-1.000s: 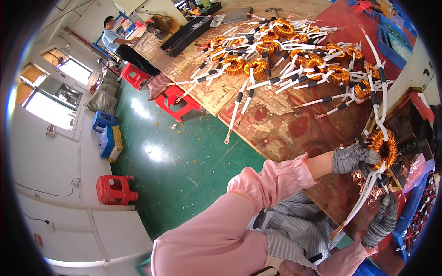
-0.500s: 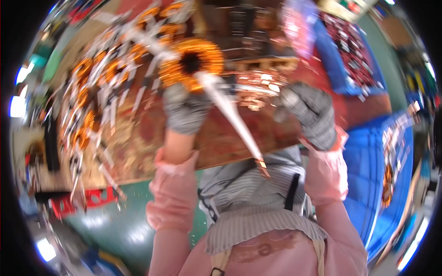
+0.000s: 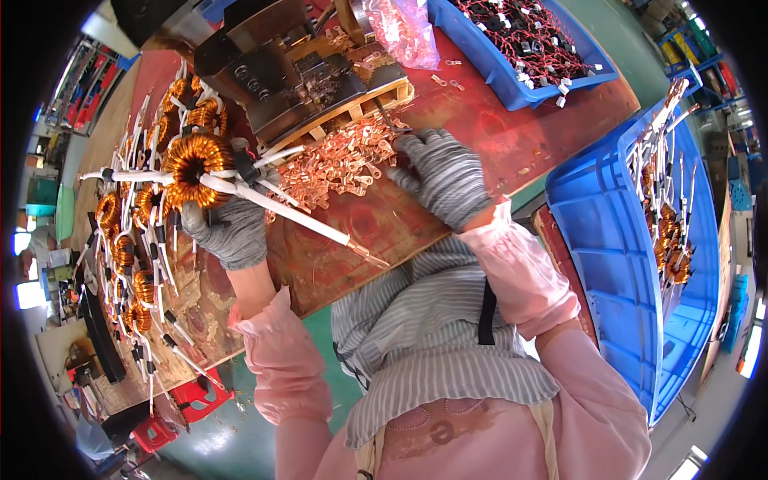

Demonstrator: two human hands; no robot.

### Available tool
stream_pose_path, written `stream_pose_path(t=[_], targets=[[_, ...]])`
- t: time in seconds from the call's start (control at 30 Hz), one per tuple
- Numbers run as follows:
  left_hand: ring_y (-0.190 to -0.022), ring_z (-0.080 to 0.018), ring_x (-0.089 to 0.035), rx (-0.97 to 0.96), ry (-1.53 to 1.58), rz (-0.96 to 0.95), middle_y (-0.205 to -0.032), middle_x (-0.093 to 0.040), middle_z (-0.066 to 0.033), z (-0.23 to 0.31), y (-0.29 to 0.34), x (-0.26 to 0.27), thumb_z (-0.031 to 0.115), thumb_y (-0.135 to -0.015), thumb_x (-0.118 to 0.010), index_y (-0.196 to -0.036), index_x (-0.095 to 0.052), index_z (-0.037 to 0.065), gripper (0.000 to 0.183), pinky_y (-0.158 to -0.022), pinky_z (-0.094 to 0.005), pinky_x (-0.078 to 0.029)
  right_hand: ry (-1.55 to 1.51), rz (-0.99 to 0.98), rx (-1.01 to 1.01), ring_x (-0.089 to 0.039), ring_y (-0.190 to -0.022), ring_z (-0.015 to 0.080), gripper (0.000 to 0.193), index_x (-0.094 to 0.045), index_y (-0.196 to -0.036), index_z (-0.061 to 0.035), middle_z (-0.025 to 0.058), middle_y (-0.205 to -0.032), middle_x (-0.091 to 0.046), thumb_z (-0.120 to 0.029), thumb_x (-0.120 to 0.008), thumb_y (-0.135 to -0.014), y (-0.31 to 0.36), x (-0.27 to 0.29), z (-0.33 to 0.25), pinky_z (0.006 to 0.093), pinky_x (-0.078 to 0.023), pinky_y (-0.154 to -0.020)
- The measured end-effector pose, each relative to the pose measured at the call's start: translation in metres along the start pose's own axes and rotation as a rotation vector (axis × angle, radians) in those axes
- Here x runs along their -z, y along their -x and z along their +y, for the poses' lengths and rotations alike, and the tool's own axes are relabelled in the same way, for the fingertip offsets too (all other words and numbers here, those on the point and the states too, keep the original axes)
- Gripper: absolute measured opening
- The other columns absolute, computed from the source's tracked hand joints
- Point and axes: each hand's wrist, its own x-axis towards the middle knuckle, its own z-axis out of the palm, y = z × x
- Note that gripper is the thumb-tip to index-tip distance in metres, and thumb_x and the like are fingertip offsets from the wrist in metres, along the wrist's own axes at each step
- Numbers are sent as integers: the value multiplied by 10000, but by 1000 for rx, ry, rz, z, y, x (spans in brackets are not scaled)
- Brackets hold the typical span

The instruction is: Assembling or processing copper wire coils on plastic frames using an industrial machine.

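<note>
Pink sleeves [image 3: 284,364] rise from the lower edge, both forearms angled up over the surface [image 3: 364,228], to the gloved left hand [image 3: 234,232], closed from below on a copper-wound coil [image 3: 181,160] held up with its white leads sticking out. The right hand [image 3: 450,178] leans inward, half open, thumb apart from curved fingers, holding nothing that shows, beside heaped copper lugs [image 3: 346,160]; beyond stand a dark machine [image 3: 272,88] and a blue tray [image 3: 522,98].

Two gloved hands in play! One copper coil [image 3: 214,154] at the left hand [image 3: 230,236], over half a dozen coils [image 3: 206,116] around and left of it, one lug heap [image 3: 340,160] between hands, one blue tray [image 3: 483,61] beyond the right hand [image 3: 448,178], one blue crate [image 3: 596,240] rightward!
</note>
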Motion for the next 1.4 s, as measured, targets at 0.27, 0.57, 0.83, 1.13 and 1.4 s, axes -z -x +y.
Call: stream_pose_path(t=[0.27, 0.57, 0.83, 1.13, 1.4], targets=[[-931, -277, -520, 112, 167, -224, -1040, -556, -111, -2, -10, 12, 434, -639, -641, -1042, -537, 53, 564, -840, -491, -399, -43, 69, -64, -524, -897, 281, 247, -545, -938, -54, 126, -935, -541, -208, -549, -744, -3, -13, 16, 386, -461, -733], [-789, -165, -527, 116, 185, -85, -940, -583, -13, 0, -13, 12, 396, -594, -718, -1259, -390, 122, 791, -746, -354, -421, -1161, 430, -221, -519, -673, 107, 142, -508, -912, -20, 59, -716, -540, -66, -583, -800, 13, -17, 51, 251, -456, -627], [-793, -231, -539, -21, 13, -16, -1061, -552, -91, 0, -11, 12, 535, -632, -626, -1097, -528, 125, 628, -751, -439, -386, -725, 70, -22, -591, -757, 245, 205, -577, -945, -28, 114, -829, -614, -95, -615, -755, 2, -1, 43, 303, -479, -712], [-901, -267, -511, 65, 238, -145, -1066, -519, -142, 6, -11, 27, 456, -633, -664, -1125, -479, 77, 649, -763, -412, -429, -580, -419, 62, -578, -766, 191, 207, -576, -940, -36, 101, -827, -607, -85, -622, -744, -15, 30, 51, 289, -464, -686], [-927, -306, -494, 38, 156, 33, -1092, -465, -163, 1, -8, 9, 396, -609, -671, -1180, -397, 72, 712, -832, -475, -411, -594, -217, 46, -584, -769, 167, 202, -573, -956, -24, 89, -842, -617, -103, -615, -775, -30, 3, 44, 274, -473, -718]])
